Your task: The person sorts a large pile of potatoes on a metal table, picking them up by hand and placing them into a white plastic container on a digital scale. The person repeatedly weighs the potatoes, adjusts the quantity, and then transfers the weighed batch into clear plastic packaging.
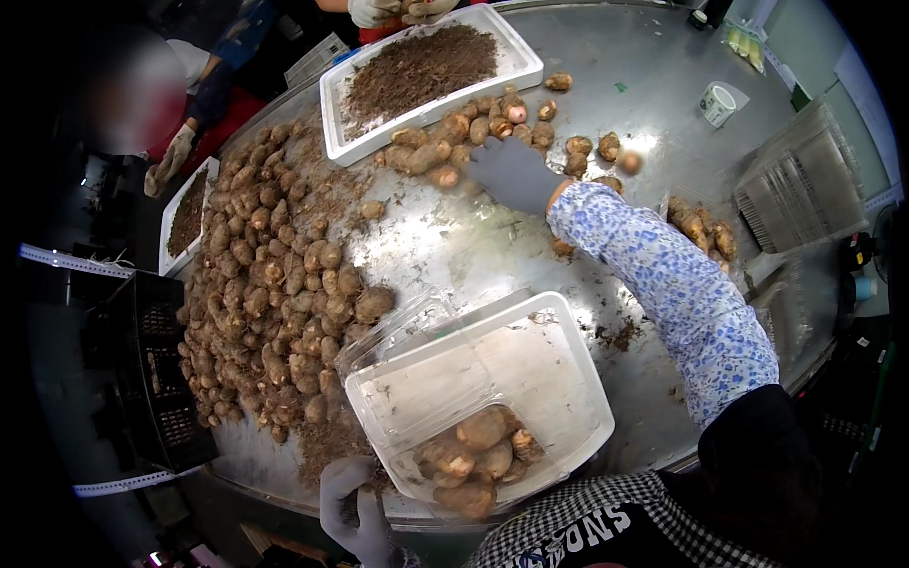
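My right hand (514, 175), in a grey glove and a blue-flowered sleeve, reaches far over the metal table to a row of brown taro corms (431, 156). Its fingertips point down and are hidden, so a grip cannot be made out. Close to my body, my left hand (355, 511), also gloved in grey, has its thumb and forefinger apart with nothing visible between them. Beside it sits a white tray (578, 379). In the tray's near part lies a clear plastic box (417, 431) with several taro corms (483, 459) inside. Its clear lid leans over the tray's left rim.
A large taro heap (275, 284) covers the left of the table. A white foam box (527, 71) of brown debris stands at the far side. Stacked clear containers (805, 180) and a label roll (720, 102) are at the right. Co-workers' gloved hands (170, 161) show beyond.
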Tool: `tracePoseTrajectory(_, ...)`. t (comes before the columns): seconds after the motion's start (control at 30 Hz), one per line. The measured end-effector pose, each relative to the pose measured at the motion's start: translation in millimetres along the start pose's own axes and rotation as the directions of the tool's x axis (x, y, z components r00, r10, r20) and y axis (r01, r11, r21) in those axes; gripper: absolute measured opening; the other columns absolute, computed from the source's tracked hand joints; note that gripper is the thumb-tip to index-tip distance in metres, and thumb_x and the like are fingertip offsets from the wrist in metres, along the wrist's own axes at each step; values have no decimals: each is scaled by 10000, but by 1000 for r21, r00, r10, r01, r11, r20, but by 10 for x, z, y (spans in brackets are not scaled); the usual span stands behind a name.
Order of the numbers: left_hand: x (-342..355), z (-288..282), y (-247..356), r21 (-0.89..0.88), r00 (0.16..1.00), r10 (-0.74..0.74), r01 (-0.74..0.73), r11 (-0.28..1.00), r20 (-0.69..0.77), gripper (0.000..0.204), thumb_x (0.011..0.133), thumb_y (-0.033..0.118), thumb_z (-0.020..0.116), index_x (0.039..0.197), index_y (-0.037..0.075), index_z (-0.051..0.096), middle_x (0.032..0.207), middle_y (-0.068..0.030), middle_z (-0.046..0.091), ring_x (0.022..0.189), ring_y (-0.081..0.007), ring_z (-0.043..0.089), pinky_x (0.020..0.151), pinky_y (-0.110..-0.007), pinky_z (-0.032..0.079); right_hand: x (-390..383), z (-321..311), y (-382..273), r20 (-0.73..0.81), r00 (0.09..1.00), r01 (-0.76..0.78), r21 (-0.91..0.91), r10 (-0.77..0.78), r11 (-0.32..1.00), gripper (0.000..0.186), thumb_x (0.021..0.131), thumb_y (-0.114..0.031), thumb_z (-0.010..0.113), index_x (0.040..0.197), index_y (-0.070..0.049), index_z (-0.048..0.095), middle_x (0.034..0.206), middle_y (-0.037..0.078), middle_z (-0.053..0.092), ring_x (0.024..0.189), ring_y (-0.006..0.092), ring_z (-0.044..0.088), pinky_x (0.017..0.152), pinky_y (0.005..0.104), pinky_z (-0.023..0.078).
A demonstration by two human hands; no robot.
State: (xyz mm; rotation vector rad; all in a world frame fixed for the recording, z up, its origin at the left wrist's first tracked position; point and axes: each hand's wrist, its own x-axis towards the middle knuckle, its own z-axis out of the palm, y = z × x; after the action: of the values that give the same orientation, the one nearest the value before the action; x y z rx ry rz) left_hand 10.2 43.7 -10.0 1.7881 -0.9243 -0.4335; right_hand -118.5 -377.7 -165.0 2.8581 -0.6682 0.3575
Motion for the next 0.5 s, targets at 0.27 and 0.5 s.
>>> tracePoseTrajectory(0.27, -178, -125, -97, -42, 992, -89, 86, 995, -89, 157, 850, -85, 513, 972, -53, 606, 951, -161, 635, 871, -217, 616, 812, -313, 495, -50, -285, -114, 413, 811, -581, 644, 414, 497, 300, 869, -211, 661, 1128, -61, 643, 1147, 160, 632, 1137, 325, 594, 958, 422, 490)
tracePoseTrajectory(0.5, -147, -71, 139, -163, 996, -73, 65, 985, -47, 139, 876, -76, 538, 987, -55, 619, 963, -145, 652, 868, -189, 628, 809, -302, 512, -699, -1362, -364, 313, 936, -317, 948, 164, 0, 394, 987, -361, 537, 1136, -7, 624, 1009, 118, 649, 805, 139, 627, 670, 270, 540)
